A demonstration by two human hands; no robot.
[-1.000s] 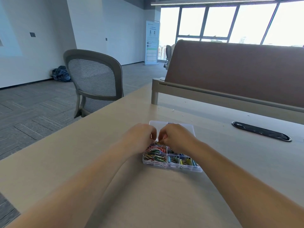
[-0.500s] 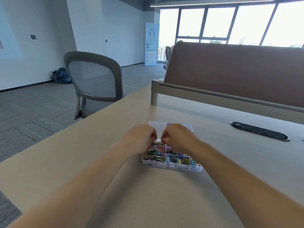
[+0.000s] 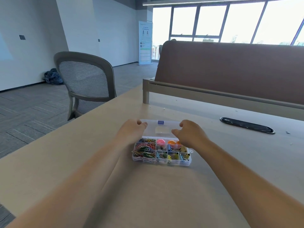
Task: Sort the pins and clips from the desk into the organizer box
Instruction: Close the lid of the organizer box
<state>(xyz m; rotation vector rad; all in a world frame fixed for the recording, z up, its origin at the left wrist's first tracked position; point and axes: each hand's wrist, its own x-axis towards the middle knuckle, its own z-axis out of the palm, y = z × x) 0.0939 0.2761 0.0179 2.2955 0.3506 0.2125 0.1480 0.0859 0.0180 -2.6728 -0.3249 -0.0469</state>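
The organizer box [image 3: 171, 162] sits open on the desk [image 3: 148, 191], between the two forearms. Its clear lid [image 3: 153, 129] lies flat behind it. Coloured paper clips [image 3: 144, 148] fill the left compartments and binder clips [image 3: 174, 156] the right ones. Pink and orange pins [image 3: 160, 142] sit along the back row. The left hand [image 3: 130, 130] holds the lid's far left corner with curled fingers. The right hand [image 3: 189, 134] curls over the lid's right end with its thumb on top, but I cannot tell whether it grips.
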